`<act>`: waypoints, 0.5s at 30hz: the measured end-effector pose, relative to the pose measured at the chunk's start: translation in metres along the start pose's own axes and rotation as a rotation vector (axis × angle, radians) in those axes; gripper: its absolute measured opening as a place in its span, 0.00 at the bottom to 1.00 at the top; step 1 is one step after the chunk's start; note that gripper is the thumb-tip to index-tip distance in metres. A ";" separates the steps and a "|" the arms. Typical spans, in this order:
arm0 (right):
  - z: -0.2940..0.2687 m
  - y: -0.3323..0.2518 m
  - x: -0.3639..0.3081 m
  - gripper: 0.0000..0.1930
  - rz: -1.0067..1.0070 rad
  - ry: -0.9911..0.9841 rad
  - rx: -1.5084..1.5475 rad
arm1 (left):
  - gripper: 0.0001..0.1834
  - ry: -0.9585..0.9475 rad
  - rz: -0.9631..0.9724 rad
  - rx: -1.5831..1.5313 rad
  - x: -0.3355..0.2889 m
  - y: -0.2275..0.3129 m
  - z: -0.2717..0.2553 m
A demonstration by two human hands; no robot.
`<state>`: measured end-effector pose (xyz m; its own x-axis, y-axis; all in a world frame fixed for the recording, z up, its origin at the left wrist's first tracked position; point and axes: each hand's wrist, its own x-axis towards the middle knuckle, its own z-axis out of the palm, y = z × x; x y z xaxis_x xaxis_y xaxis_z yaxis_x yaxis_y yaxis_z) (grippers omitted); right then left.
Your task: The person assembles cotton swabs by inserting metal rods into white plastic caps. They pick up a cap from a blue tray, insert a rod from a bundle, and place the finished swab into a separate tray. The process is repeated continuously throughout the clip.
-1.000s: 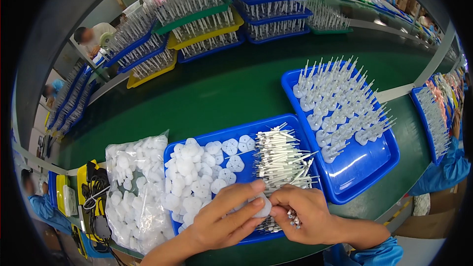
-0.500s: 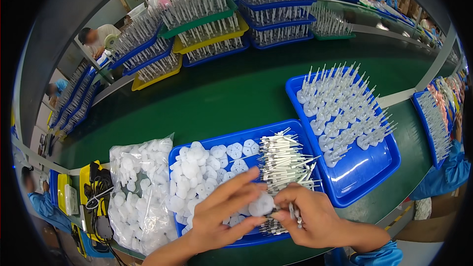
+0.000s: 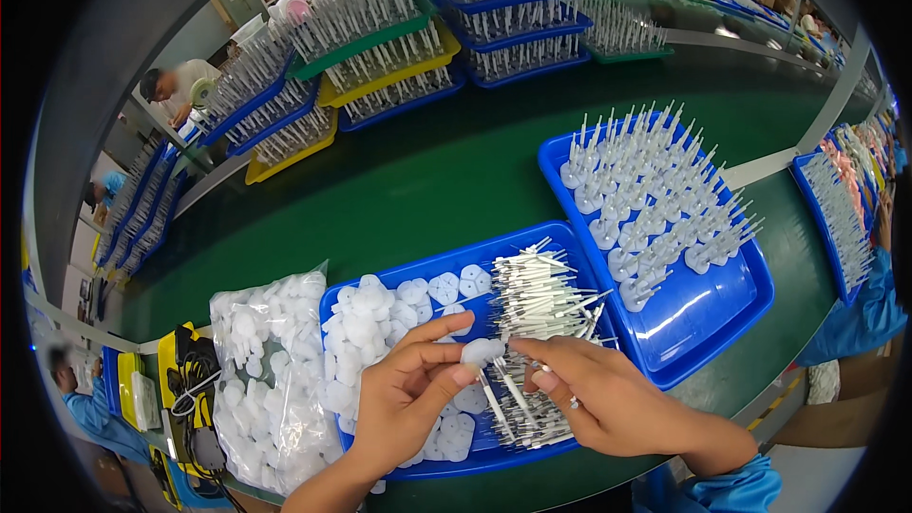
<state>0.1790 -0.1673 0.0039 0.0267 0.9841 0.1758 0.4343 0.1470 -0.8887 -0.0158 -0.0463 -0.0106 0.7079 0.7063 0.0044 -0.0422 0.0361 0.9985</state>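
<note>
Above the front tray, my left hand (image 3: pixel 404 404) pinches a translucent white plastic disc (image 3: pixel 483 351) between thumb and fingers. The disc is tipped nearly edge-on. My right hand (image 3: pixel 617 404) reaches its index fingertip to the disc's right edge. Its other fingers are curled, and the small tip of a thin rod (image 3: pixel 574 403) shows among them. A white rod (image 3: pixel 495 406) slants down from just under the disc; whether it is joined to it I cannot tell. Below lies the blue tray (image 3: pixel 532 236), with loose discs (image 3: pixel 366 318) at left and a heap of thin white rods (image 3: pixel 541 299) at right.
A second blue tray (image 3: pixel 708 328) at right holds upright rods on disc bases. A clear bag of discs (image 3: pixel 261 389) lies left, beside black cables (image 3: pixel 195 375). Stacked trays (image 3: pixel 389 81) of similar pieces stand across the green table (image 3: pixel 408 180). Other people work around it.
The disc has turned from facing up to nearly edge-on and moved slightly up and left. My right index finger has stretched out to its edge. The whole view has shifted a little.
</note>
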 end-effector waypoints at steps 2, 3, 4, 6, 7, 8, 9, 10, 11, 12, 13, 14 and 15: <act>0.001 0.004 0.000 0.18 -0.031 0.016 -0.006 | 0.11 -0.057 -0.036 -0.049 0.000 -0.002 -0.003; 0.001 0.006 -0.001 0.18 -0.045 0.031 -0.002 | 0.10 -0.073 -0.056 -0.088 -0.001 -0.003 -0.003; 0.001 0.007 -0.001 0.17 -0.060 0.046 0.002 | 0.09 -0.088 -0.076 -0.128 -0.001 -0.003 -0.003; 0.002 0.005 -0.001 0.15 -0.009 0.055 0.076 | 0.07 -0.118 -0.123 -0.207 -0.001 -0.006 -0.007; 0.003 0.004 0.000 0.14 0.017 0.060 0.113 | 0.06 -0.133 -0.147 -0.246 0.000 -0.007 -0.008; 0.004 0.004 0.000 0.13 0.014 0.061 0.107 | 0.05 -0.135 -0.151 -0.294 0.000 -0.008 -0.007; 0.006 0.003 0.001 0.12 0.010 0.062 0.101 | 0.05 -0.138 -0.155 -0.341 0.000 -0.008 -0.006; 0.006 0.003 0.001 0.11 0.007 0.064 0.095 | 0.04 -0.140 -0.159 -0.388 0.001 -0.008 -0.005; 0.005 0.003 0.001 0.11 0.001 0.057 0.068 | 0.04 -0.135 -0.156 -0.391 0.001 -0.008 -0.005; 0.003 0.002 0.002 0.10 -0.004 0.051 0.040 | 0.03 -0.130 -0.153 -0.395 0.001 -0.008 -0.005; 0.002 0.001 0.002 0.09 -0.010 0.045 0.013 | 0.03 -0.126 -0.150 -0.399 0.001 -0.008 -0.004; 0.002 0.001 0.002 0.10 -0.011 0.059 0.002 | 0.03 -0.126 -0.150 -0.403 0.001 -0.008 -0.004; 0.002 0.001 0.001 0.10 -0.011 0.073 -0.009 | 0.03 -0.127 -0.151 -0.408 0.002 -0.008 -0.005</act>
<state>0.1781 -0.1657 0.0021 0.0870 0.9724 0.2166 0.4430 0.1569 -0.8827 -0.0172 -0.0419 -0.0185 0.8074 0.5802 -0.1073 -0.1882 0.4255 0.8852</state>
